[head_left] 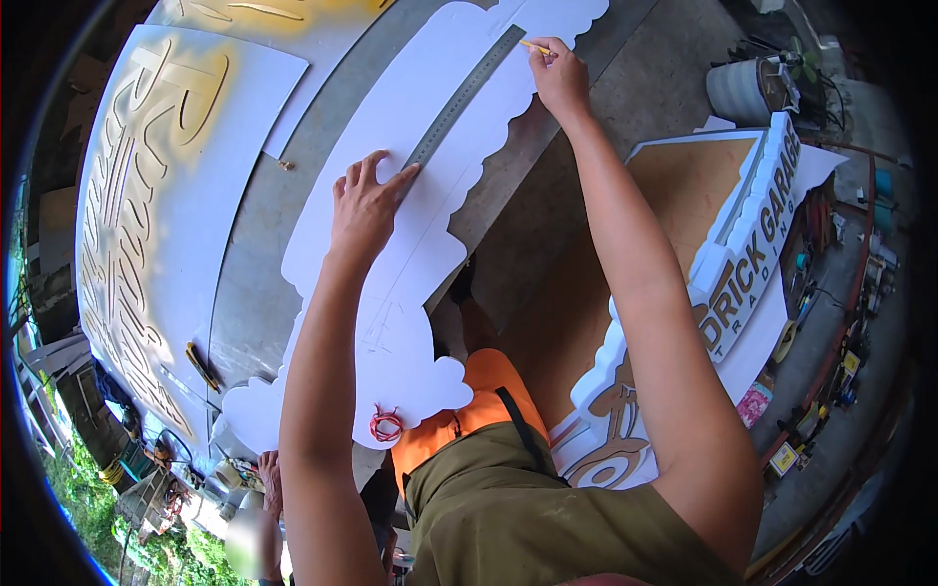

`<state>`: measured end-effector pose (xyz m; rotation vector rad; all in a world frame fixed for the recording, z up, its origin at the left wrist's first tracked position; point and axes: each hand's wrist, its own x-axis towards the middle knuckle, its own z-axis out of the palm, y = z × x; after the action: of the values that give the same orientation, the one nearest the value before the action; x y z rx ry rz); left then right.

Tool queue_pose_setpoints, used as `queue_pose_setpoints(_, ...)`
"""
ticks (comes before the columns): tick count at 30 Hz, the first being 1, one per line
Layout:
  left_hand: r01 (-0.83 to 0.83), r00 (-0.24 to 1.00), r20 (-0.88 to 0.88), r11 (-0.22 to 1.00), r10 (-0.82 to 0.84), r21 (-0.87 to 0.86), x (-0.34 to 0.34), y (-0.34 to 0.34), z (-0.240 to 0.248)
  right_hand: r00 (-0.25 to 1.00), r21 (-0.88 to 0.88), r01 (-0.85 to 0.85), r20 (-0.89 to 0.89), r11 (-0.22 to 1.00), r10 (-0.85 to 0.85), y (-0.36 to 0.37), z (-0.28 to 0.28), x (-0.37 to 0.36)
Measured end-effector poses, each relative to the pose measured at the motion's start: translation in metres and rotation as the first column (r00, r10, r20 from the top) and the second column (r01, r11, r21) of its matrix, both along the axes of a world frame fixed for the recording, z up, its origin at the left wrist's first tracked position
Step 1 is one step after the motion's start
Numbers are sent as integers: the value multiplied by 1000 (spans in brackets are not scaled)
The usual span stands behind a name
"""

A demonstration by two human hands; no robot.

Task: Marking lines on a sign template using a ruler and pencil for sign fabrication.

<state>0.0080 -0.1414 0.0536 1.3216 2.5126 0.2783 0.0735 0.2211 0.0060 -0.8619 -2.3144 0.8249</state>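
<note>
While a grey steel ruler [467, 93] lies lengthwise on a scalloped white board [420, 244], the left hand [363, 205] rests at the ruler's near end, its fingers spread apart. The right hand [559, 78], fingers clamped on a yellow pencil [534, 47], is beside the ruler's far end. A red cord coil [388, 436] lies at the board's near end. To the left, a utility knife [202, 368] lies near the edge of a yellow-sprayed lettering stencil [210, 195]; a raised-letter sign [740, 283] is at right.
</note>
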Motion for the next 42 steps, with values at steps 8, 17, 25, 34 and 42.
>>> queue_pose_setpoints(8, -2, 1000, 4, 1000, 2, -15, -1, 4, -2, 996, 165, -74, 65, 984, 64, -18, 10, 6)
queue_pose_setpoints(17, -13, 1000, 22, 999, 14, -40, -9, -2, -1, 917, 166, -399, 79, 902, 392, -199, 30, 55)
queue_pose_setpoints(25, 5, 996, 86, 1000, -6, 17, -18, 0, -8, 929, -21, -371, -5, 929, 370, -235, 49, 68)
queue_pose_setpoints(34, -116, 992, 54, 992, 114, 39, 13, -129, 6, 976, 116, -192, 127, 974, 177, -155, 29, 38)
queue_pose_setpoints(42, -111, 988, 102, 990, 119, -82, 51, -275, 19, 945, 258, -293, 222, 921, 238, -174, 18, 37)
